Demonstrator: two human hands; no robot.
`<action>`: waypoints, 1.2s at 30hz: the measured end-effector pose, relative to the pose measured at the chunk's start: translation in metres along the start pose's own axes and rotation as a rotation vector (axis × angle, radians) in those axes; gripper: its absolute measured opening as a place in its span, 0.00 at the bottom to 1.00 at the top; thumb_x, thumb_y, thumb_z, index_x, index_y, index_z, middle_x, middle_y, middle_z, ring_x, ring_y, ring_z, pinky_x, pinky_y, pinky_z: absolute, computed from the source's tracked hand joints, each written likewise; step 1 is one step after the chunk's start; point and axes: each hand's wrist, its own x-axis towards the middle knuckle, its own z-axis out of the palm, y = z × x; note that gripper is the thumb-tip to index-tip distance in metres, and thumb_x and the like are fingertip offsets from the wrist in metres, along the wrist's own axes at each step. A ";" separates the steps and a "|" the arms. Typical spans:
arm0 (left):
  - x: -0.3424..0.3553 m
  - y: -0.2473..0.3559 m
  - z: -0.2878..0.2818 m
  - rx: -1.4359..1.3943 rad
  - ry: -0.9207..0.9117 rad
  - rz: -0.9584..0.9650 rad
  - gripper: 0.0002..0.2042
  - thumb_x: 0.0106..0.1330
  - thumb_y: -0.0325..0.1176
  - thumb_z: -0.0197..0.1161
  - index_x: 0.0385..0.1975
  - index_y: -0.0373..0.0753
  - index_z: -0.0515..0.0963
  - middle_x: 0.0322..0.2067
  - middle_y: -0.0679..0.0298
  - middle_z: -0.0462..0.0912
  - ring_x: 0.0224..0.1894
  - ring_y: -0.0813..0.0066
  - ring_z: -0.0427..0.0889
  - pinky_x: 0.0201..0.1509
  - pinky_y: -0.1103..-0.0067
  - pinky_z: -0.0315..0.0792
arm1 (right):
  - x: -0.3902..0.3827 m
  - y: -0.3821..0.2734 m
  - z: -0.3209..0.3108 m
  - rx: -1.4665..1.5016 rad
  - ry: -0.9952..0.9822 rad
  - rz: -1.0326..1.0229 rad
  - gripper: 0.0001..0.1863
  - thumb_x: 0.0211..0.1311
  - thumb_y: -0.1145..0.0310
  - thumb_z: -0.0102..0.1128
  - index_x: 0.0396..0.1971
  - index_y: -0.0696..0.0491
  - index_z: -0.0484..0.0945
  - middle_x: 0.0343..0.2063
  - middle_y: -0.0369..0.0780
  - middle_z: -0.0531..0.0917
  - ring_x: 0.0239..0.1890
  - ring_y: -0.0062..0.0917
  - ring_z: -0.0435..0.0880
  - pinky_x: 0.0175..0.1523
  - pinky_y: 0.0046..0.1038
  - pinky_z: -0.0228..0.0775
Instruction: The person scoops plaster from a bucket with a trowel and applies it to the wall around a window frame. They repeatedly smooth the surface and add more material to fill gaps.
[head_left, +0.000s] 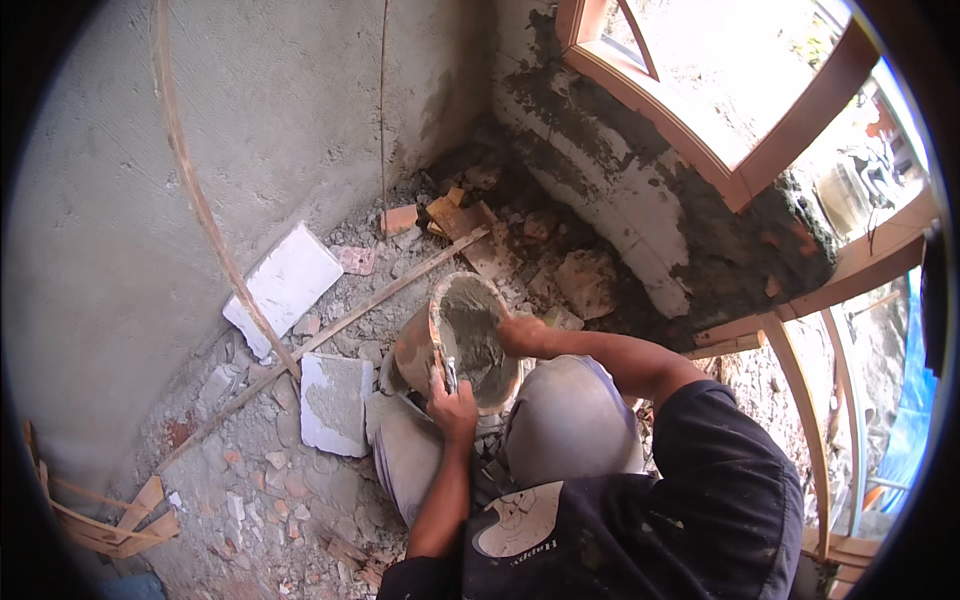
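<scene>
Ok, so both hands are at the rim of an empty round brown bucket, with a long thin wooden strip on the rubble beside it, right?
No, the round brown bucket isn't empty: the head view shows grey, wet-looking mortar inside. The left hand and right hand are at its rim, and the long thin wooden strip lies on the rubble beside it.

The one bit of lettering I can make out is on the front of my dark shirt (700,500): a single short word (540,552) in small, pale letters, running at a slant. It sits just beside the lower edge of a larger, pale, rounded print (520,518) on the same cloth.
</scene>
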 end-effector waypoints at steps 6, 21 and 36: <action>0.003 -0.008 -0.007 -0.028 0.089 0.040 0.26 0.63 0.38 0.63 0.56 0.24 0.72 0.45 0.37 0.81 0.49 0.43 0.83 0.50 0.61 0.76 | -0.003 -0.005 0.062 0.395 -0.034 -0.772 0.14 0.65 0.64 0.57 0.41 0.60 0.79 0.30 0.42 0.79 0.33 0.41 0.81 0.43 0.37 0.75; 0.038 -0.015 -0.032 -0.127 0.141 -0.013 0.25 0.69 0.42 0.60 0.55 0.26 0.73 0.47 0.39 0.81 0.49 0.42 0.81 0.52 0.63 0.73 | -0.134 -0.023 -0.017 0.625 0.258 0.230 0.20 0.58 0.57 0.62 0.46 0.55 0.78 0.41 0.49 0.84 0.47 0.45 0.83 0.50 0.42 0.74; 0.049 -0.047 -0.037 -0.038 0.213 -0.028 0.25 0.66 0.38 0.59 0.57 0.24 0.73 0.52 0.39 0.78 0.54 0.44 0.78 0.59 0.63 0.70 | -0.118 0.038 -0.110 1.483 -0.007 -0.030 0.13 0.50 0.70 0.67 0.37 0.57 0.82 0.24 0.37 0.84 0.22 0.21 0.81 0.24 0.28 0.73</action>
